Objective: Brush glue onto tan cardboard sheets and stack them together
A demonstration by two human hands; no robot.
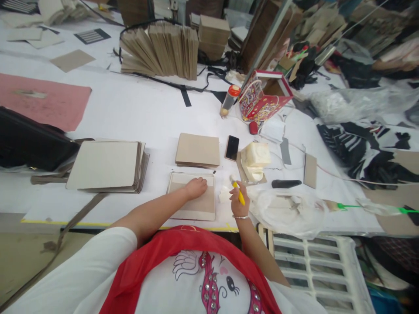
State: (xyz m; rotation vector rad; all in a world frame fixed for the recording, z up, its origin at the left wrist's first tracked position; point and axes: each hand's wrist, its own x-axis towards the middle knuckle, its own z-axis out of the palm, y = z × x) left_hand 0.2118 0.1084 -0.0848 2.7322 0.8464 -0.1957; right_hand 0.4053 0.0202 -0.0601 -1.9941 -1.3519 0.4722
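My left hand (pixel 196 188) rests on a tan board (pixel 193 209) with a pale strip along its far part and a thin light rim, near the table's front edge. Its fingers are slightly bent and lie on the board, gripping nothing I can see. To the right, my right hand (pixel 240 201) is closed round a yellow-handled tool (pixel 241 198) with a pale tip, held just off the board's right side. Beyond the board lies a small stack of tan boards (pixel 197 149). A larger stack of grey boards (pixel 104 165) sits to the left.
A phone (pixel 232 147), a cream block (pixel 257 155) on cardboard, a dark handle-like object (pixel 286 184) and a plastic-lined dish (pixel 290 209) lie to the right. Farther back are a red-lidded bottle (pixel 230 100), a red patterned bag (pixel 265 98) and upright boards (pixel 160 50). A black bag (pixel 32 139) is left.
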